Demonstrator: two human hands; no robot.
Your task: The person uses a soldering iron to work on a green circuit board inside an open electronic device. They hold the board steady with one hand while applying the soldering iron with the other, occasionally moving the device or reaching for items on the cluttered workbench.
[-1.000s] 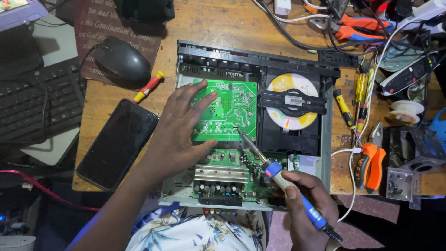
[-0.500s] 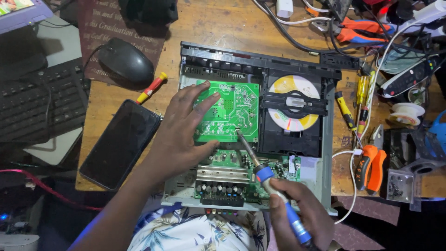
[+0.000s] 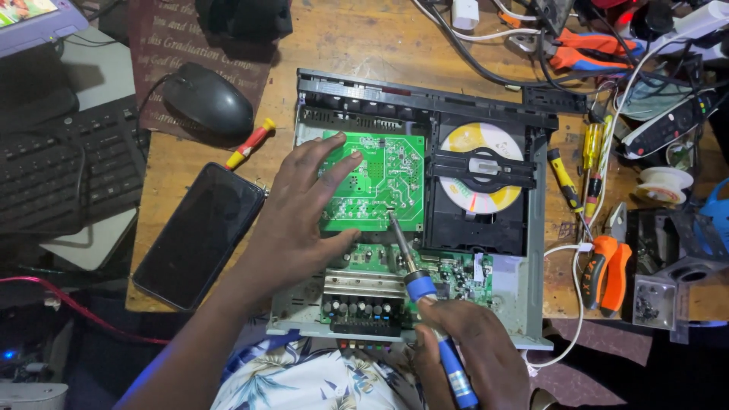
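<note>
Left hand (image 3: 300, 220): fingers spread flat on the green circuit board (image 3: 376, 181). Right hand (image 3: 474, 353): fingers closed around the blue soldering iron (image 3: 425, 300), tip touching the board's lower edge.

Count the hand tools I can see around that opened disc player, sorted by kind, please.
Soldering iron, held in the right hand: 1
Screwdrivers: 4, namely the red and yellow one, the black and yellow one, the yellow one, and a red-handled one
Pliers: 2, namely the orange-handled pair and the orange and blue pair
Total: 7
</note>
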